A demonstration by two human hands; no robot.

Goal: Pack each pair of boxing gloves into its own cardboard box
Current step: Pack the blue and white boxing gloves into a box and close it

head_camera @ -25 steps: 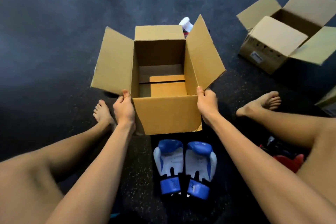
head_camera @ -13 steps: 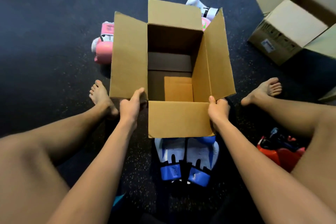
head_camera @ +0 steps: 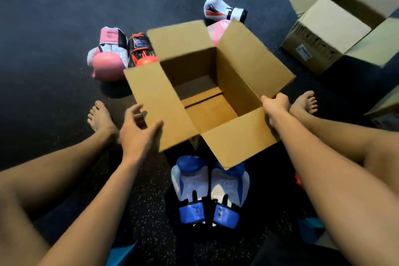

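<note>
Here the open cardboard box (head_camera: 237, 142) tilts above the floor (head_camera: 54, 17), probably being readied for the blue gloves (head_camera: 209, 190) lying under its near flap. The right hand (head_camera: 276, 103) grips its right corner; the left hand (head_camera: 138, 134), fingers spread, is at the left flap.

No wording can be read. Beyond and to the right of the right hand (head_camera: 276, 107), the second cardboard box (head_camera: 332, 26) carries a white sticker (head_camera: 303, 51) with a blue mark and a row of dark printed blocks, all blurred. Beyond the left hand (head_camera: 136, 134), the black and orange glove (head_camera: 140, 49) shows a blue and white emblem, possibly a 2. Past the cardboard box (head_camera: 237, 142) gripped by the right hand, a pink glove (head_camera: 218, 32) bears a white logo, illegible. Between the 2 hands, nearer the person, the blue gloves (head_camera: 192, 188) bear 1 small pale emblem per cuff.
</note>
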